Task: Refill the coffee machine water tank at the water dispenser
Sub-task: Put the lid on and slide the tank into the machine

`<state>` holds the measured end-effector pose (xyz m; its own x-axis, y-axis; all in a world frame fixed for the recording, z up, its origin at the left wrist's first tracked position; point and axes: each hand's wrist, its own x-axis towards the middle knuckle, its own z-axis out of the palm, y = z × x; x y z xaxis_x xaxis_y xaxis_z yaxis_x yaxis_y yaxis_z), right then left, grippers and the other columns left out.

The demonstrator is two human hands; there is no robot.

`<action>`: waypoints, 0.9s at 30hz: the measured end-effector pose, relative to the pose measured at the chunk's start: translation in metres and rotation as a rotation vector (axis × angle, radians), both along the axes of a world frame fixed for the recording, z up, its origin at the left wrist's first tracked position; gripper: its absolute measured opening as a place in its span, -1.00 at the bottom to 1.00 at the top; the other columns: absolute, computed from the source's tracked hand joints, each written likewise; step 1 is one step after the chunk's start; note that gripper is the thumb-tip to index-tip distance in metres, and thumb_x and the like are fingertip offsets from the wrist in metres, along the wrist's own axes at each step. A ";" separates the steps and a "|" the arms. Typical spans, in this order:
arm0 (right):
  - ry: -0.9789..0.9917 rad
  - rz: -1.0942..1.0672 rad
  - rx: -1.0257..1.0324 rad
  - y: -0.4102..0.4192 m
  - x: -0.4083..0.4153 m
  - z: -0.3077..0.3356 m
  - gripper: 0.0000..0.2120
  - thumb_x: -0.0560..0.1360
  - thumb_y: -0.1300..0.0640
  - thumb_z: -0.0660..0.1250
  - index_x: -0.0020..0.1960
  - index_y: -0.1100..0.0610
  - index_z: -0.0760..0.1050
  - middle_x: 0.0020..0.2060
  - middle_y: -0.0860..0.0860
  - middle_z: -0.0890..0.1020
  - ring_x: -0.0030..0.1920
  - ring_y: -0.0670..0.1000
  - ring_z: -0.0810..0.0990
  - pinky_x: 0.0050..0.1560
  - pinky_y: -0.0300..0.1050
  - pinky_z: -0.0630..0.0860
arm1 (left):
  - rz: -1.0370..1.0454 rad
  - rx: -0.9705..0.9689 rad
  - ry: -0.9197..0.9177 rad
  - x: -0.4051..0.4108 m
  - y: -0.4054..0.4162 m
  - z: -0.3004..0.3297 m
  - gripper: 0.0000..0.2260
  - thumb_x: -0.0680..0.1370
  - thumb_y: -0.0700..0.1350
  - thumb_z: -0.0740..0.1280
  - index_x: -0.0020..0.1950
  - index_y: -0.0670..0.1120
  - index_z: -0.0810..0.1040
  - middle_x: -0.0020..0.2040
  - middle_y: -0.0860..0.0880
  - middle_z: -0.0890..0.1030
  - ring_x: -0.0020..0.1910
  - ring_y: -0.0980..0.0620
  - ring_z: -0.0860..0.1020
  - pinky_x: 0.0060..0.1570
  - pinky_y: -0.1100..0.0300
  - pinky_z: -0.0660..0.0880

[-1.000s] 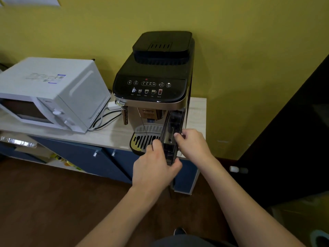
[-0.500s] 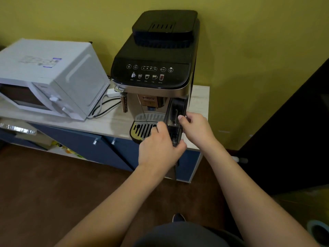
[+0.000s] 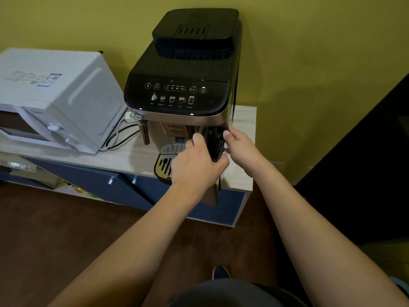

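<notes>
While the left hand (image 3: 195,165) grips the water tank (image 3: 214,144), the right hand (image 3: 241,149) clasps its other side.

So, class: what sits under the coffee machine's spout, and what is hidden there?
Under the spout lies the slotted drip tray on the wooden counter. The left hand covers the tray's right part, so that part cannot be seen.
</notes>
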<state>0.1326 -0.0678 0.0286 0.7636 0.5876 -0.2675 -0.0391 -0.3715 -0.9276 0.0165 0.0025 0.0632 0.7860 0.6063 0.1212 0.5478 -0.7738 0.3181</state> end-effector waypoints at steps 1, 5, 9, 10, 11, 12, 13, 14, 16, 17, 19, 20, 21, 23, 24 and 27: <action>0.010 -0.004 0.005 0.001 0.004 -0.001 -0.48 0.61 -0.08 0.04 0.56 -0.03 0.18 0.48 0.03 0.38 0.44 0.06 0.37 0.44 0.14 0.34 | 0.004 -0.003 -0.004 0.003 0.001 0.000 -0.55 0.48 0.25 0.28 0.12 -0.08 0.32 -0.05 -0.05 0.50 -0.24 -0.04 0.47 -0.33 0.11 0.40; 0.021 0.000 0.005 0.004 0.011 -0.004 -0.39 0.54 -0.19 0.04 0.56 -0.04 0.17 0.48 0.03 0.38 0.45 0.06 0.37 0.44 0.14 0.34 | 0.024 -0.012 -0.023 0.011 0.005 -0.002 -0.53 0.46 0.25 0.28 0.13 -0.08 0.32 -0.03 -0.06 0.53 -0.18 -0.09 0.55 -0.29 0.07 0.47; 0.039 -0.006 0.024 0.008 0.017 -0.010 -0.32 0.47 -0.26 0.04 0.55 -0.06 0.17 0.49 -0.01 0.38 0.45 0.04 0.37 0.45 0.13 0.33 | 0.041 -0.012 -0.042 0.016 0.007 -0.004 -0.52 0.43 0.26 0.29 0.12 -0.08 0.33 -0.03 -0.05 0.54 -0.15 -0.10 0.58 -0.25 0.04 0.53; 0.037 -0.011 0.024 0.007 0.017 -0.008 -0.33 0.49 -0.24 0.04 0.56 -0.06 0.16 0.49 -0.01 0.38 0.46 0.03 0.36 0.45 0.13 0.33 | 0.044 -0.012 -0.048 0.016 0.007 -0.004 -0.52 0.43 0.26 0.29 0.12 -0.08 0.34 -0.04 -0.04 0.54 -0.16 -0.09 0.58 -0.24 0.04 0.54; 0.035 -0.011 0.027 0.007 0.016 -0.007 -0.35 0.50 -0.22 0.04 0.56 -0.06 0.16 0.49 -0.01 0.37 0.46 0.03 0.36 0.45 0.13 0.32 | 0.045 -0.012 -0.054 0.016 0.007 -0.004 -0.52 0.43 0.26 0.30 0.12 -0.07 0.34 -0.04 -0.04 0.54 -0.16 -0.08 0.58 -0.23 0.03 0.55; 0.036 -0.009 0.030 0.006 0.016 -0.007 -0.37 0.53 -0.20 0.04 0.56 -0.06 0.15 0.49 -0.01 0.37 0.46 0.03 0.35 0.46 0.12 0.32 | 0.045 -0.013 -0.061 0.016 0.007 -0.005 -0.52 0.43 0.26 0.30 0.12 -0.07 0.34 -0.04 -0.04 0.54 -0.16 -0.08 0.57 -0.23 0.02 0.56; 0.041 -0.005 0.036 0.006 0.015 -0.006 -0.40 0.55 -0.17 0.04 0.56 -0.06 0.15 0.50 -0.01 0.36 0.47 0.03 0.34 0.47 0.12 0.31 | 0.044 -0.015 -0.066 0.016 0.007 -0.005 -0.52 0.42 0.26 0.30 0.12 -0.07 0.34 -0.04 -0.03 0.54 -0.16 -0.08 0.57 -0.22 0.01 0.57; 0.050 0.000 0.042 0.005 0.016 -0.005 -0.42 0.58 -0.15 0.04 0.57 -0.05 0.14 0.50 -0.01 0.35 0.48 0.03 0.32 0.47 0.12 0.30 | 0.042 -0.015 -0.069 0.015 0.008 -0.005 -0.51 0.42 0.26 0.30 0.13 -0.07 0.34 -0.04 -0.03 0.54 -0.16 -0.07 0.57 -0.21 0.00 0.58; 0.071 0.005 0.055 0.005 0.017 -0.003 -0.45 0.62 -0.11 0.05 0.58 -0.04 0.10 0.53 0.00 0.31 0.50 0.04 0.28 0.49 0.13 0.27 | 0.035 -0.011 -0.071 0.015 0.008 -0.005 -0.51 0.42 0.26 0.30 0.13 -0.06 0.33 -0.04 -0.03 0.54 -0.16 -0.07 0.57 -0.21 0.00 0.58; 0.079 0.004 0.053 0.004 0.017 -0.002 -0.46 0.64 -0.10 0.05 0.59 -0.04 0.08 0.54 0.00 0.27 0.51 0.04 0.26 0.49 0.14 0.26 | 0.034 -0.010 -0.072 0.015 0.007 -0.005 -0.51 0.42 0.26 0.30 0.13 -0.06 0.33 -0.04 -0.02 0.54 -0.16 -0.06 0.57 -0.21 0.01 0.57; 0.086 0.012 0.049 0.002 0.015 0.000 -0.46 0.65 -0.10 0.04 0.59 -0.04 0.04 0.56 0.01 0.23 0.53 0.06 0.23 0.49 0.16 0.25 | 0.036 -0.005 -0.071 0.015 0.007 -0.004 -0.51 0.42 0.27 0.30 0.13 -0.06 0.33 -0.04 -0.02 0.54 -0.16 -0.06 0.57 -0.23 0.03 0.56; 0.081 0.018 0.048 0.001 0.014 0.001 -0.46 0.65 -0.10 0.04 0.59 -0.04 0.03 0.56 0.01 0.22 0.53 0.06 0.22 0.49 0.17 0.25 | 0.036 -0.002 -0.071 0.015 0.007 -0.004 -0.50 0.42 0.27 0.30 0.13 -0.06 0.33 -0.04 -0.02 0.55 -0.16 -0.06 0.57 -0.22 0.03 0.56; 0.075 0.020 0.044 0.000 0.012 0.003 -0.46 0.66 -0.10 0.03 0.59 -0.04 0.02 0.56 0.01 0.21 0.54 0.07 0.21 0.49 0.17 0.25 | 0.037 -0.001 -0.070 0.014 0.007 -0.004 -0.50 0.42 0.27 0.30 0.14 -0.06 0.33 -0.03 -0.02 0.55 -0.15 -0.07 0.58 -0.21 0.02 0.57; 0.063 0.023 0.036 0.000 0.011 0.006 -0.48 0.67 -0.09 0.02 0.59 -0.04 0.02 0.56 0.01 0.21 0.54 0.07 0.19 0.49 0.18 0.24 | 0.039 -0.005 -0.065 0.013 0.006 -0.002 -0.49 0.42 0.28 0.30 0.15 -0.07 0.33 -0.02 -0.03 0.56 -0.13 -0.09 0.59 -0.18 0.01 0.58; 0.061 0.027 0.031 -0.001 0.009 0.010 -0.48 0.67 -0.08 0.01 0.59 -0.03 0.02 0.56 0.01 0.22 0.54 0.08 0.20 0.49 0.18 0.24 | 0.041 -0.010 -0.060 0.013 0.006 -0.001 -0.49 0.42 0.28 0.30 0.15 -0.07 0.32 -0.01 -0.04 0.56 -0.12 -0.10 0.60 -0.17 0.00 0.58; 0.032 0.019 -0.028 -0.002 0.002 0.019 -0.50 0.67 -0.09 0.02 0.57 0.04 0.14 0.45 0.01 0.38 0.44 0.06 0.35 0.45 0.16 0.31 | 0.031 -0.018 -0.021 0.009 0.004 0.002 -0.47 0.44 0.29 0.29 0.16 -0.08 0.31 0.02 -0.06 0.55 -0.08 -0.11 0.60 -0.16 0.00 0.58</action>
